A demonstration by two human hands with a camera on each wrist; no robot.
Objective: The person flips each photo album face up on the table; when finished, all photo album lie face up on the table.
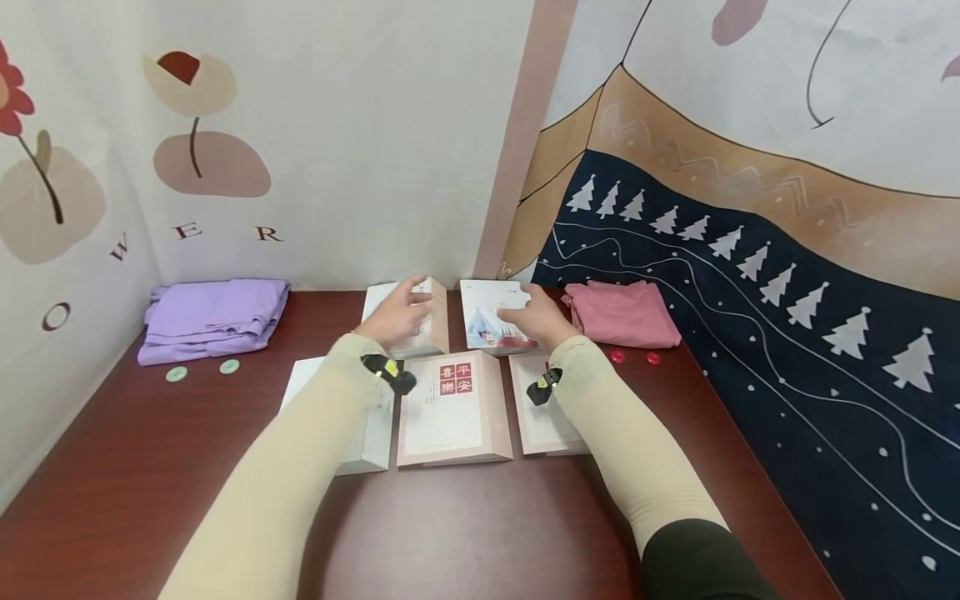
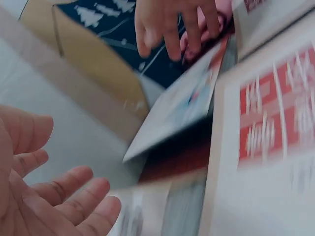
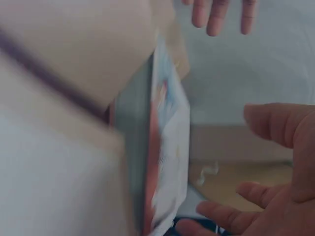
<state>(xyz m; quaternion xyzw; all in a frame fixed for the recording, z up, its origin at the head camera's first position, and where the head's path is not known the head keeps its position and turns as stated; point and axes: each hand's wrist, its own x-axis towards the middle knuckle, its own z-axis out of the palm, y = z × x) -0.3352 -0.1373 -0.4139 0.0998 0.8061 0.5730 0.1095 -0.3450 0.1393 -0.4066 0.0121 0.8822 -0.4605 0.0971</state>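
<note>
Books lie in two rows on my table [image 1: 150, 467], so I hold my left hand [image 1: 396, 317] wide over the tan book [image 1: 420, 321] and my right hand [image 1: 534, 318] wide over the blue book [image 1: 487, 321], gripping neither.

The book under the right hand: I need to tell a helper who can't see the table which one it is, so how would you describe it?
Start at the dark red table and find the folded pink cloth at its far right. Just left of it, in the back row, lies the book with the right hand over it. Unlike its plain pale neighbours, its cover carries a blue and pink picture.
</note>
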